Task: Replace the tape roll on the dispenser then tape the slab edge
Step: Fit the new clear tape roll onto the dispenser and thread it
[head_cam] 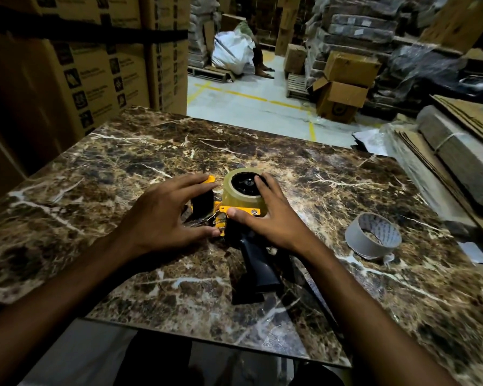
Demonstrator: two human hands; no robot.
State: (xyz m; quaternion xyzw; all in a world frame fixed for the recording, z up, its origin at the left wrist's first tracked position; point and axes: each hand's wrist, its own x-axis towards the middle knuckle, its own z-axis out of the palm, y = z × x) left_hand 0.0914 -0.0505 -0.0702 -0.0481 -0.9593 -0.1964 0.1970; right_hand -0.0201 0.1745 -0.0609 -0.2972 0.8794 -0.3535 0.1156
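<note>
A yellow and black tape dispenser [226, 215] lies on its side on the brown marbled slab [123, 168], its black handle [258, 266] pointing toward me. A clear-brown tape roll [241, 197] sits on its black hub. My right hand [265, 215] wraps this roll, fingers over the hub and thumb on the yellow frame. My left hand [165, 215] covers the dispenser's front end by the black roller, thumb at the lower yellow edge. An empty grey cardboard core [372, 235] lies on the slab to the right.
Stacked cartons [95, 65] stand at the left behind the slab. Flattened cardboard and a wrapped bundle [457, 151] lie at the right. Beyond is floor with yellow lines, open boxes [343, 87], a white sack [232, 54] and a seated person's legs [262, 62].
</note>
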